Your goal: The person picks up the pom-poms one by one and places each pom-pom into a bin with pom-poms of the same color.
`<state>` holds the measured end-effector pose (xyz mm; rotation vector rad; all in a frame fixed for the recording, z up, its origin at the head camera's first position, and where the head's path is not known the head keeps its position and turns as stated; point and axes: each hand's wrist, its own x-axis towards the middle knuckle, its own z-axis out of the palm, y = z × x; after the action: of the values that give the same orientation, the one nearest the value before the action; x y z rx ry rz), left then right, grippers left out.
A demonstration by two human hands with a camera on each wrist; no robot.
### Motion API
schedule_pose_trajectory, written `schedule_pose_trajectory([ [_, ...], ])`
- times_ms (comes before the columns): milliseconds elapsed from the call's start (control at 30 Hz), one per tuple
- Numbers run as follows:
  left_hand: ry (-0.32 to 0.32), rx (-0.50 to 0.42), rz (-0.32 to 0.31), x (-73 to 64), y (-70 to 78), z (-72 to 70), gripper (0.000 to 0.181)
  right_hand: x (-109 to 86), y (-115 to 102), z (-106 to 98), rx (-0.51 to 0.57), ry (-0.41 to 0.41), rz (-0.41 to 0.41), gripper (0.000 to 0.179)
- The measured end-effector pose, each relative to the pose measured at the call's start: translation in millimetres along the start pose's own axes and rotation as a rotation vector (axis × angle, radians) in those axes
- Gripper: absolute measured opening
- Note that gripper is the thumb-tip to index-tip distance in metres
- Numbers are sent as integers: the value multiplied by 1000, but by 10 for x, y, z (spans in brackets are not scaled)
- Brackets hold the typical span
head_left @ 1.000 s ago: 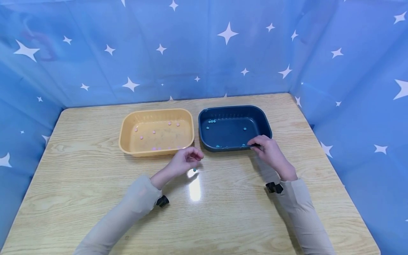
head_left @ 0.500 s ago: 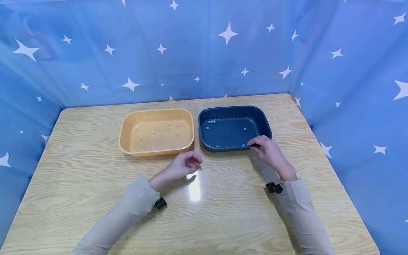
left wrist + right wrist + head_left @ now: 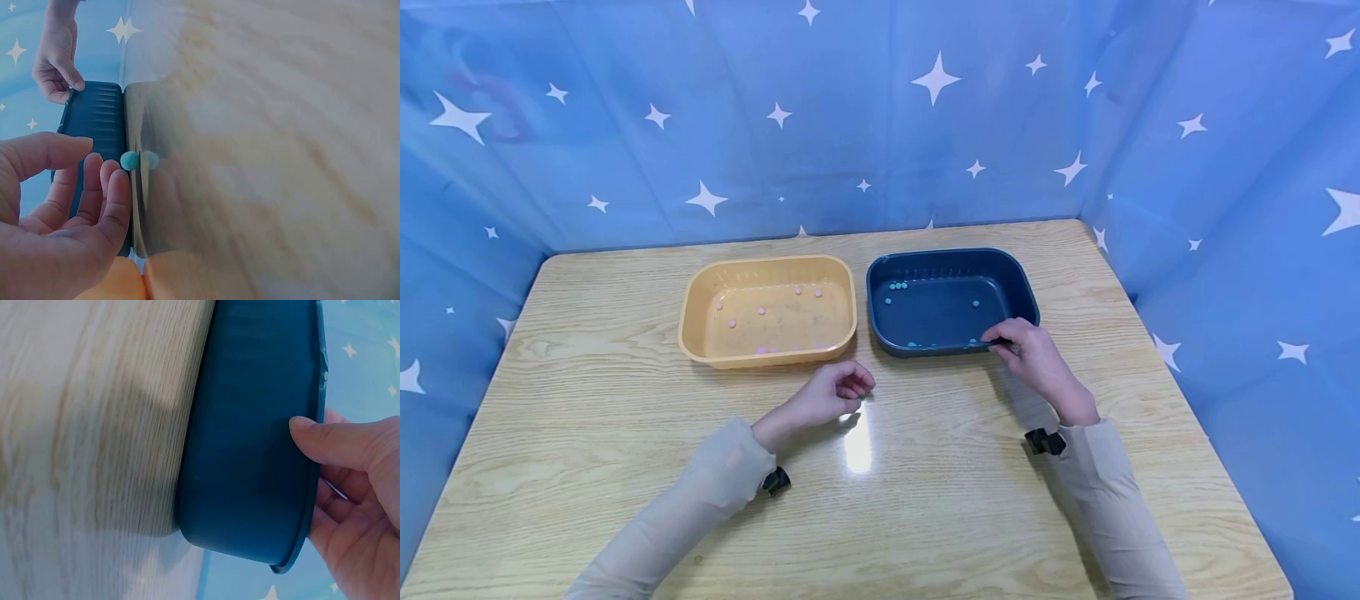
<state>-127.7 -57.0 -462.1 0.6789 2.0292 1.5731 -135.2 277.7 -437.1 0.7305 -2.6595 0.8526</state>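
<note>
My left hand (image 3: 826, 395) hovers low over the table in front of the gap between the two bins, fingers loosely curled, thumb apart from them. In the left wrist view a small teal ball (image 3: 130, 160) sits on the tabletop right at the fingertips; the hand mostly hides it in the head view. My right hand (image 3: 1033, 360) grips the front rim of the dark blue bin (image 3: 925, 351), thumb on the outer wall and fingers over the inside, as the right wrist view shows. Several teal balls (image 3: 898, 286) lie in that bin.
Left of the blue bin stands a yellow-orange bin (image 3: 700, 333) with several pink balls (image 3: 762, 311) in it. Both bins stand on a wood-grain table (image 3: 955, 500). A blue curtain (image 3: 850, 108) with white stars hangs around the back and sides.
My left hand has drawn slightly left and toward the person, now covering the teal ball that showed below it a second ago. My right hand and both bins have stayed put.
</note>
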Motion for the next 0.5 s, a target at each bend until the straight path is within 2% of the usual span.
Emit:
schedule_pose_trajectory([
  [367,-3,83,-41,38,-64,7,32,13,19,6,-7,19,-39,22],
  [500,5,149,-18,42,-80,25,30,13,14,4,-5,17,-36,22],
])
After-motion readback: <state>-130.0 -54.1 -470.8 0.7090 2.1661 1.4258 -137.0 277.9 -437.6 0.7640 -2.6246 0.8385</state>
